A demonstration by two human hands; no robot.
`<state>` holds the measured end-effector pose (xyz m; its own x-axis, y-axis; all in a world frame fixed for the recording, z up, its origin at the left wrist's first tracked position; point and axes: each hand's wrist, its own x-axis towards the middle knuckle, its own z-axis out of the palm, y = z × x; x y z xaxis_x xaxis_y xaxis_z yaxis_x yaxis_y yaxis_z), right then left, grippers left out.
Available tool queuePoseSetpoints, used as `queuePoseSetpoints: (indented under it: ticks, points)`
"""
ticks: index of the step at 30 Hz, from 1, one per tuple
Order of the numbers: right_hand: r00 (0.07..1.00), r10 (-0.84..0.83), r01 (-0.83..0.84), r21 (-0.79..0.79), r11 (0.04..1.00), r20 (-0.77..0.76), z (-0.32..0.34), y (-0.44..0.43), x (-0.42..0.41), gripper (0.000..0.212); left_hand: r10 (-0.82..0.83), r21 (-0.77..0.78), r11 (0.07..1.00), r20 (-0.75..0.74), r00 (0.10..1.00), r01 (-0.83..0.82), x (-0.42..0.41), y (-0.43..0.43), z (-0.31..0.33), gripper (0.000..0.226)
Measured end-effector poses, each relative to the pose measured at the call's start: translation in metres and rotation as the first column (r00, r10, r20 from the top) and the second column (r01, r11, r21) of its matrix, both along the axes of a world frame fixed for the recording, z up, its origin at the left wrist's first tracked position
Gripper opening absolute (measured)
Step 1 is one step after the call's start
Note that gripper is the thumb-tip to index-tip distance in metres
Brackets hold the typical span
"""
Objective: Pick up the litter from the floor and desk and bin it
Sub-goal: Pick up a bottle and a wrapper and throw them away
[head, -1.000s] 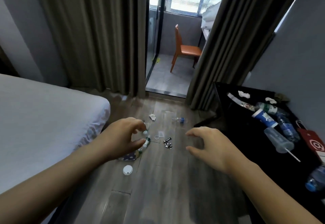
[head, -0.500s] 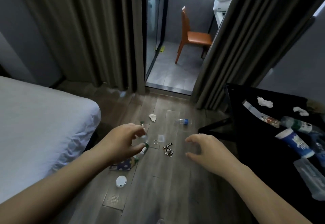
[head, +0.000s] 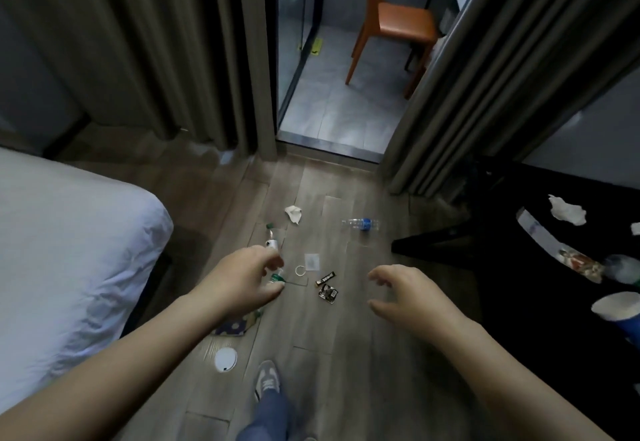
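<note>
A white bed point(head: 69, 250) fills the left and a black desk point(head: 540, 277) the right, with tissue point(head: 567, 211) and a cup point(head: 620, 316) on it. Between them both hands reach out over the wooden floor point(head: 346, 354), the left hand point(head: 242, 281) and the right hand point(head: 412, 293) each with fingers curled apart, gripping nothing. Litter lies beyond them: a plastic bottle point(head: 360, 224) far right, a crumpled tissue point(head: 293, 213), dark wrappers point(head: 327, 288), and a white lid point(head: 225, 359) nearer.

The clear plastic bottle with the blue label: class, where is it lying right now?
The clear plastic bottle lies on its side on the wooden floor, right of the crumpled white tissue and just left of the black desk.
</note>
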<state>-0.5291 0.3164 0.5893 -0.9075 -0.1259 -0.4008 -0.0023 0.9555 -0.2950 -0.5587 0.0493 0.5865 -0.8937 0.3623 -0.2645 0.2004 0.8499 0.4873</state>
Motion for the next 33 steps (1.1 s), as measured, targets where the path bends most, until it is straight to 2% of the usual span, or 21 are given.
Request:
queuePoseSetpoints:
  ticks: [10, 18, 21, 26, 33]
  points:
    - [0.990, -0.065, 0.066, -0.010, 0.998, 0.126, -0.093, 0.005, -0.119, 0.055, 0.067, -0.045, 0.997, 0.173, 0.983, -0.060, -0.120, 0.015, -0.105, 0.029]
    - [0.978, -0.088, 0.092, -0.014, 0.996, 0.187, -0.201, 0.034, -0.195, 0.063, 0.213, -0.161, 0.972, 0.284, 0.935, -0.173, -0.177, 0.036, -0.217, 0.032]
    - [0.979, -0.078, 0.081, -0.007, 0.997, 0.188, -0.263, 0.042, -0.216, 0.064, 0.269, -0.194, 0.957, 0.303, 0.914, -0.217, -0.186, 0.044, -0.281, 0.034]
    - [0.972, 0.057, -0.057, -0.007, 0.998, 0.230, -0.387, 0.055, -0.238, 0.062, 0.333, -0.262, 0.931, 0.322, 0.886, -0.255, -0.186, 0.055, -0.411, 0.039]
    - [0.954, 0.169, -0.172, -0.009, 0.985, 0.246, -0.579, 0.063, -0.245, 0.075, 0.367, -0.320, 0.909, 0.309, 0.878, -0.267, -0.179, 0.055, -0.600, 0.059]
